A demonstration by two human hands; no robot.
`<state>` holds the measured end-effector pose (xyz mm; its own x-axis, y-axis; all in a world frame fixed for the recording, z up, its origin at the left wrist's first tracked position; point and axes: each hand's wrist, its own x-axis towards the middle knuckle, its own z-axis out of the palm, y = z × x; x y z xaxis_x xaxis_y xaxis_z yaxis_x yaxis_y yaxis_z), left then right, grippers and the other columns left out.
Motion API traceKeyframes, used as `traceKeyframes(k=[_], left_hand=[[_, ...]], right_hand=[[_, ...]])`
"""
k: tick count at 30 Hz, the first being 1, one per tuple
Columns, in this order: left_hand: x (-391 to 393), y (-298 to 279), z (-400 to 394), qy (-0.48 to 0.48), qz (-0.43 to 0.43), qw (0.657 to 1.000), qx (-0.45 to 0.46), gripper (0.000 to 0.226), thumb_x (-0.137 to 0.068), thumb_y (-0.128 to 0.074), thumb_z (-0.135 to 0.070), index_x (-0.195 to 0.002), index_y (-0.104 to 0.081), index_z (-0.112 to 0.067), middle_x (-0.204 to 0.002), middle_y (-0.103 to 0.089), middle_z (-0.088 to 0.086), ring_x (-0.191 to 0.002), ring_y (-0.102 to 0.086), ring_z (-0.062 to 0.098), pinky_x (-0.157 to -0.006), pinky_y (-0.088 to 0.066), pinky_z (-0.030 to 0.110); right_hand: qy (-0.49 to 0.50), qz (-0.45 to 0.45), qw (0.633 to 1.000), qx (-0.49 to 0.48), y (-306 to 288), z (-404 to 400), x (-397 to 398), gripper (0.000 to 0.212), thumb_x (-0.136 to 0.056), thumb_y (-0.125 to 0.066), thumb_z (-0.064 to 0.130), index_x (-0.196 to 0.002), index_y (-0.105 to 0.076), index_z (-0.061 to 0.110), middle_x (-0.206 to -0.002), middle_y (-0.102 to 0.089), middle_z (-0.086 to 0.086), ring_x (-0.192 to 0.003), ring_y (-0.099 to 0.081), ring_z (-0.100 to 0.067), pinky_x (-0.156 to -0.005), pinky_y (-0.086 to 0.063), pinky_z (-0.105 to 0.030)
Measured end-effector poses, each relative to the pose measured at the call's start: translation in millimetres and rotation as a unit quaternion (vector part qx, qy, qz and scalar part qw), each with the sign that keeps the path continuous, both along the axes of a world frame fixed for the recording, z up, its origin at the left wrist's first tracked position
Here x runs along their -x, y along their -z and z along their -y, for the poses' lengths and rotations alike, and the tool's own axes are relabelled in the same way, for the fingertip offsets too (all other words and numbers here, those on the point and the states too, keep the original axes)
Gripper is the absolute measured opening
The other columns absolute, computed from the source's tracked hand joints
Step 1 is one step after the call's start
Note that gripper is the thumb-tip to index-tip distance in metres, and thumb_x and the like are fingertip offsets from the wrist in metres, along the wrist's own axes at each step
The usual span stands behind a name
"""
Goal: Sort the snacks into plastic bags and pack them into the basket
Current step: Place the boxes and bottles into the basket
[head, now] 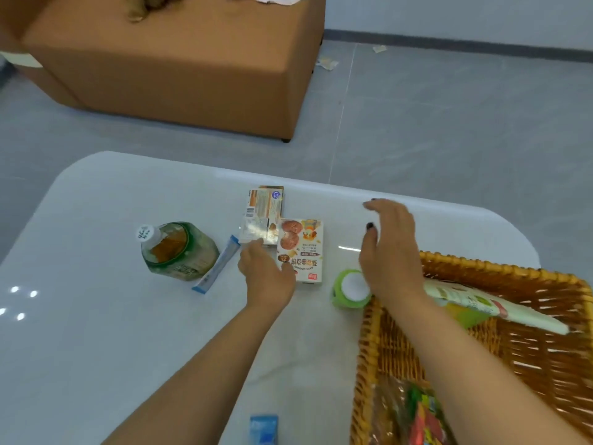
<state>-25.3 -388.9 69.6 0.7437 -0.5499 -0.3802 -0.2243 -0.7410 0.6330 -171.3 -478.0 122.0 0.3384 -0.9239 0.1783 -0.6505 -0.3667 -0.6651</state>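
A brown upholstered ottoman (pixel 179 69) stands on the grey tiled floor beyond a glossy white table (pixel 96 316) with rounded corners. At the table's right, a woven wicker basket (pixel 529 358) sits partly out of view; inside it lie a long pale green-and-white snack pack (pixel 500 308) near the far rim and a colourful bagged snack (pixel 417 415) at the near corner. The right hand (pixel 390 248) hovers above the table just past the basket's far-left corner, fingers spread and relaxed, holding nothing. The left hand (pixel 268 273) reaches forward with its fingers curled onto the near edge of a cookie box (pixel 301 248) that lies flat near the table's middle; whether it actually grips the box cannot be told. Touching that box on the far-left side lies a second, orange-and-white box (pixel 263 216), also flat. Left of them a tea bottle (pixel 178 250) with a green label and white cap stands on the table, and a slim blue-and-white sachet (pixel 218 266) lies just beside it. A small green cup with a white lid (pixel 351 289) sits just outside the basket's left corner. A blue packet (pixel 263 430) shows at the near edge.
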Motion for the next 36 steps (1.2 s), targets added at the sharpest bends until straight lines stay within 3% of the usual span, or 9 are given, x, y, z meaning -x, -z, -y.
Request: traceKeyframes(k=[4, 8, 14, 20, 24, 28, 31, 34, 36], left_hand=[[-35.2, 29.4, 25.2, 0.129, 0.096, 0.986, -0.046, 0.068, -0.091, -0.062, -0.01, -0.149, -0.03, -0.021, -0.157, -0.015, 0.012, -0.144, -0.012, 0.031, -0.116, -0.024, 0.039], [-67.1, 57.5, 42.6, 0.194, 0.127, 0.966, -0.113, 0.066, -0.096, -0.058, -0.022, -0.153, -0.025, -0.029, -0.16, -0.009, 0.014, -0.146, -0.005, 0.034, -0.118, -0.018, 0.043], [-88.1, 73.0, 72.0, 0.225, 0.139, 0.95, -0.165, 0.059, -0.099, -0.05, -0.035, -0.152, -0.026, -0.03, -0.161, -0.01, 0.011, -0.146, -0.01, 0.036, -0.117, -0.025, 0.05], [-91.5, 81.8, 83.0, 0.237, 0.109, 0.938, -0.229, 0.09, -0.088, -0.051, -0.066, -0.155, 0.001, -0.035, -0.162, 0.018, 0.007, -0.147, 0.001, 0.045, -0.114, -0.021, 0.06], [-86.5, 72.9, 76.6, 0.171, 0.129, 0.962, -0.172, 0.081, -0.089, -0.055, -0.054, -0.154, -0.011, -0.036, -0.162, 0.0, 0.007, -0.141, -0.021, 0.041, -0.109, -0.034, 0.058], [-67.5, 27.0, 62.5, -0.007, -0.095, 0.991, 0.098, 0.067, -0.088, -0.068, -0.034, -0.148, -0.039, -0.033, -0.146, -0.042, 0.001, -0.128, -0.048, 0.023, -0.103, -0.047, 0.046], [-50.5, -25.3, 39.3, -0.103, -0.356, 0.908, 0.193, 0.047, -0.093, -0.061, -0.027, -0.139, -0.053, -0.033, -0.128, -0.062, -0.004, -0.112, -0.059, 0.02, -0.083, -0.053, 0.035], [-40.2, -55.7, 14.4, -0.141, -0.51, 0.809, 0.257, 0.045, -0.091, -0.056, -0.035, -0.134, -0.058, -0.021, -0.124, -0.067, 0.008, -0.112, -0.062, 0.028, -0.095, -0.049, 0.045], [-27.9, -71.4, 1.9, -0.153, -0.544, 0.774, 0.286, 0.053, -0.087, -0.059, -0.036, -0.136, -0.056, -0.017, -0.13, -0.064, 0.012, -0.12, -0.059, 0.031, -0.105, -0.043, 0.049]], right_hand=[[0.045, -0.182, 0.972, -0.142, 21.3, 38.0, 5.7, 0.035, -0.1, -0.043, 0.02, -0.133, -0.048, 0.011, -0.139, -0.043, -0.009, -0.132, -0.033, -0.023, -0.1, -0.035, -0.035], [0.03, -0.361, 0.929, -0.079, 40.3, 30.1, 1.0, 0.031, -0.098, -0.037, 0.025, -0.109, -0.065, 0.015, -0.105, -0.066, -0.005, -0.099, -0.056, -0.027, -0.069, -0.035, -0.033], [0.037, -0.406, 0.91, -0.082, 42.8, 34.4, -3.1, 0.032, -0.096, -0.035, 0.025, -0.093, -0.067, 0.018, -0.072, -0.056, 0.0, -0.068, -0.048, -0.023, -0.063, -0.036, -0.031], [0.042, -0.413, 0.906, -0.086, 47.1, 35.5, -3.7, 0.032, -0.093, -0.035, 0.025, -0.085, -0.066, 0.02, -0.064, -0.053, 0.003, -0.061, -0.047, -0.021, -0.062, -0.034, -0.029], [0.039, -0.404, 0.91, -0.083, 47.3, 35.2, -3.4, 0.032, -0.093, -0.035, 0.025, -0.085, -0.065, 0.02, -0.066, -0.056, 0.002, -0.062, -0.049, -0.022, -0.063, -0.035, -0.03], [0.036, -0.404, 0.911, -0.082, 46.0, 34.7, -3.8, 0.032, -0.094, -0.035, 0.026, -0.087, -0.066, 0.021, -0.068, -0.056, 0.002, -0.063, -0.049, -0.022, -0.063, -0.035, -0.03], [0.04, -0.395, 0.913, -0.093, 44.5, 34.6, -3.0, 0.032, -0.093, -0.035, 0.025, -0.09, -0.066, 0.021, -0.073, -0.06, 0.0, -0.066, -0.048, -0.023, -0.065, -0.033, -0.031], [0.042, -0.391, 0.915, -0.093, 42.2, 33.8, -3.8, 0.033, -0.094, -0.034, 0.026, -0.092, -0.066, 0.02, -0.075, -0.06, 0.0, -0.068, -0.047, -0.023, -0.068, -0.033, -0.031], [0.036, -0.391, 0.915, -0.089, 39.8, 31.3, -3.1, 0.034, -0.095, -0.032, 0.028, -0.093, -0.065, 0.019, -0.08, -0.064, -0.001, -0.069, -0.047, -0.023, -0.07, -0.032, -0.032]])
